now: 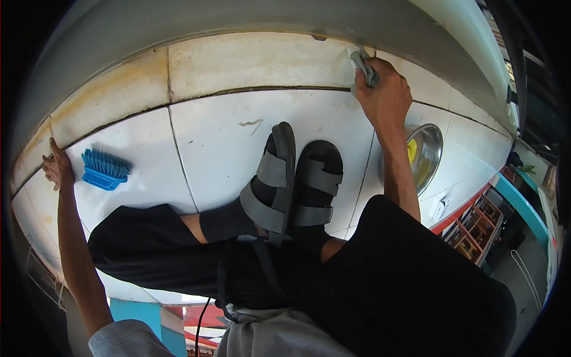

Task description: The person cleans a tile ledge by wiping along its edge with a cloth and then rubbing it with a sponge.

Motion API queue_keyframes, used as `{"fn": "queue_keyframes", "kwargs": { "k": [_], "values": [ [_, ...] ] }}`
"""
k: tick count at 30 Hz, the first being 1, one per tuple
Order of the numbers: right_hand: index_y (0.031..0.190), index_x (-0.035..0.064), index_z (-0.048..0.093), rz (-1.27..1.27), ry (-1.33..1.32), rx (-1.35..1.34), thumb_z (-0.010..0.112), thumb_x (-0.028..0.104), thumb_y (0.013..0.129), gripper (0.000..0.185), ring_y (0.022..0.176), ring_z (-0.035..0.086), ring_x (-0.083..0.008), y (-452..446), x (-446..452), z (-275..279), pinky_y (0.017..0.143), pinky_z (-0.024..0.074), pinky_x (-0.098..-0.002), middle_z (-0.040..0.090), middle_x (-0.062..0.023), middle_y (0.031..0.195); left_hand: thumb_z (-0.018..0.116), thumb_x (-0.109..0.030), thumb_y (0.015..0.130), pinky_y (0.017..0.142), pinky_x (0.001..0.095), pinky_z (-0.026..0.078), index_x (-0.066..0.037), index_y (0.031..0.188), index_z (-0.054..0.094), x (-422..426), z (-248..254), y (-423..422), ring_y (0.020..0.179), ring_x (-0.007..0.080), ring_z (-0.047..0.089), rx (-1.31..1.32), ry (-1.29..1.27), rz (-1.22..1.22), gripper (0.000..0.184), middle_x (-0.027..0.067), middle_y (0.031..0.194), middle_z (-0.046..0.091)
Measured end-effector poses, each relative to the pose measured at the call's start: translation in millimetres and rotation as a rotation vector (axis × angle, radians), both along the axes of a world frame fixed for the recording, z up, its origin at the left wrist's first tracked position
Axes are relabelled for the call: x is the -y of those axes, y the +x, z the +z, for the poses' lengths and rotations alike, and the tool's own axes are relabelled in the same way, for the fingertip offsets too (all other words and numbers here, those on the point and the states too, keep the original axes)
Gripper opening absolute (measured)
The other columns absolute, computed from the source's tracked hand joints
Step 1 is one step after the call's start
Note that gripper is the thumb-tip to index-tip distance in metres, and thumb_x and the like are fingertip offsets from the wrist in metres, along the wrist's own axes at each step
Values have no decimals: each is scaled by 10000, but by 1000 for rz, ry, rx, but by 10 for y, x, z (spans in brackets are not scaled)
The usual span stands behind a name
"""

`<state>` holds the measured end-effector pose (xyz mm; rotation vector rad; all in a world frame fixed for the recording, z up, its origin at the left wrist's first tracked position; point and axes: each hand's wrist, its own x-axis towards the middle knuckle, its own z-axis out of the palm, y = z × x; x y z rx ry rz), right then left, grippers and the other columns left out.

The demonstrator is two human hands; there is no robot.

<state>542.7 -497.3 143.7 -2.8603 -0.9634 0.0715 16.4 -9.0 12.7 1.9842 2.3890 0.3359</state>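
My right hand (383, 89) is closed round a crumpled grey cloth (364, 66), pressed against the white tile skirting (256, 62) along the base of the wall. At the far left my left hand (57, 168) rests on the tiles near the lower edge of the skirting, fingers spread, holding nothing. Just right of it lies a blue scrubbing brush (106, 171), bristles facing up toward the wall. Behind my right forearm stands a metal bowl (433, 152), partly hidden, with something yellow (411, 150) in it.
My feet in dark socks and grey-strapped sandals (270, 184) are on the white tile floor (208, 131). Yellow-brown stains (143, 74) mark the left part of the skirting. A grey wall (238, 18) rises above it. Wooden items (479, 226) lie beyond a red edge at right.
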Motion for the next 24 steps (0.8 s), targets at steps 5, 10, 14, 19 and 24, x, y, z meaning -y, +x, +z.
{"fn": "queue_keyframes", "kwargs": {
  "k": [5,10,14,19,24],
  "values": [
    [1038,36,737,18,-2,5,713,170,825,252,861,697,-405,-63,259,-22,780,551,-460,725,-168,1030,424,-901,758,1110,748,107,-127,1565,314,-4,-21,-54,1479,410,222,-11,11,-13,1123,176,1620,248],
    [1033,35,743,-4,-13,28,708,184,832,252,848,694,-404,227,136,-37,752,550,-461,723,-172,1005,420,-901,760,1106,746,116,-98,1561,311,4,8,-10,1469,410,244,1,7,-30,1140,186,1606,274],
    [1025,51,749,111,9,51,713,188,829,242,841,700,-383,-57,321,-62,745,552,-445,731,-155,985,401,-905,767,1101,752,125,-84,1559,311,-26,1,-45,1467,427,242,-13,25,-19,1144,199,1603,275],
    [1014,49,746,10,25,52,720,188,812,246,851,701,-383,181,181,-46,754,552,-449,731,-149,978,404,-900,774,1100,754,136,-87,1555,320,-36,-10,-72,1472,433,234,-23,12,-37,1131,196,1602,284],
    [995,37,745,39,53,11,716,184,800,246,842,692,-399,-24,164,-75,757,545,-446,725,-163,964,421,-892,772,1103,745,150,-82,1544,341,-86,-74,-125,1475,415,246,-56,30,-16,1122,171,1604,295]
  ]
}}
